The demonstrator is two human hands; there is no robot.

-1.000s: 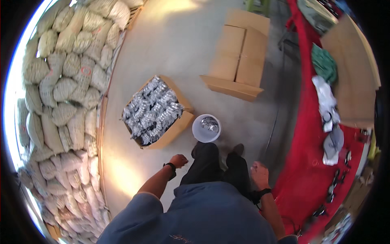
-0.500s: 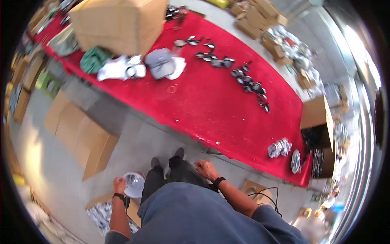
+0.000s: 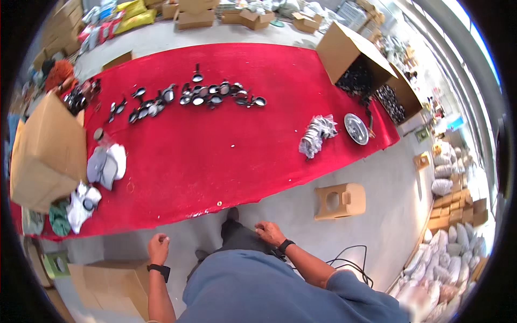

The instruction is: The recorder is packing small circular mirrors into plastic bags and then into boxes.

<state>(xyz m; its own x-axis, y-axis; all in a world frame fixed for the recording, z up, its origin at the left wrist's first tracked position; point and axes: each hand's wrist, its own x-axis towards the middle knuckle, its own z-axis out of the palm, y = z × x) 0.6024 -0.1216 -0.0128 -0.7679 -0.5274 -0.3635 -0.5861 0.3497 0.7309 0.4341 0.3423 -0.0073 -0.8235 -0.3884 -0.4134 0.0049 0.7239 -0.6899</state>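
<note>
My left hand (image 3: 158,248) hangs just off the near edge of the red-covered table (image 3: 215,161), with its fingers curled and nothing visible in it. Near my right thigh, my right hand (image 3: 270,232) is also loosely closed, with no object showing. Both wrists carry dark bands. Farther back on the cloth lie many small black round pieces (image 3: 198,100) with shiny faces and short handles. Toward the right are a plastic-wrapped stack of silvery rounds (image 3: 315,137) and a round silver dish (image 3: 356,129). Neither hand touches them.
At the table's left stand a large carton (image 3: 51,153), a grey cap (image 3: 102,167) and a clear jar (image 3: 102,138). An open carton (image 3: 355,59) holds black pieces at the right. A tan stool (image 3: 340,201) and black cables (image 3: 353,264) are on the floor. Another person (image 3: 59,75) is at far left.
My view has swung right and my body has turned toward the table. The white bucket by my left hand is out of sight. Both hands stay low and loosely curled.
</note>
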